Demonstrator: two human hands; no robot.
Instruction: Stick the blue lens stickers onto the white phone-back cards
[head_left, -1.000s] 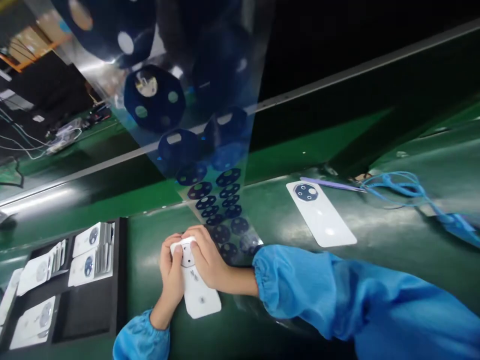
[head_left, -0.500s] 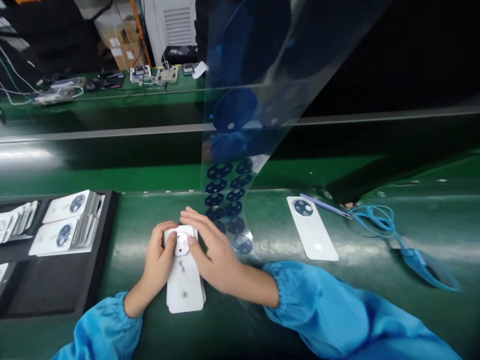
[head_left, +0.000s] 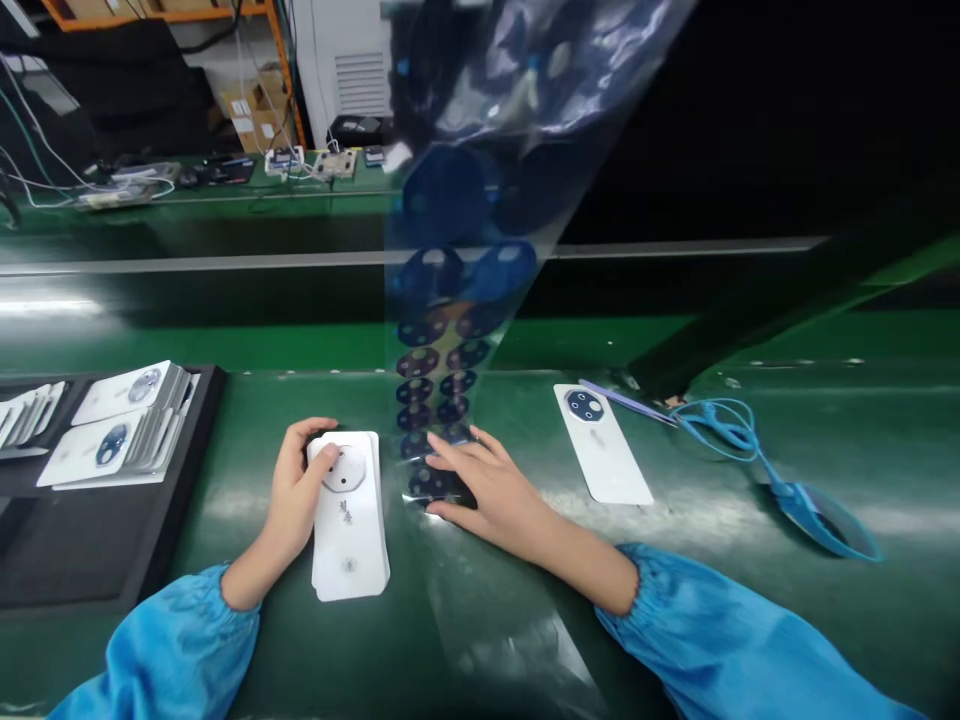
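White phone-panel stack (head_left: 350,540) in the left hand (head_left: 294,485)
It lies on the desk (head_left: 281,640), edge gripped, thumb on top; rightward, the right hand (head_left: 499,490) touches a film strip (head_left: 416,390) of dark stickers, its grip unclear.

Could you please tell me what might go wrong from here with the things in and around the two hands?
The stack of white rectangular panels at the left hand has uneven edges, so it might slide if pushed. The long clear plastic strip with dark blue rounded pieces extends well past the right hand and could crease or shift if tugged. The slim purple tool lies close to the separate white rectangular panel and might scratch it if knocked.
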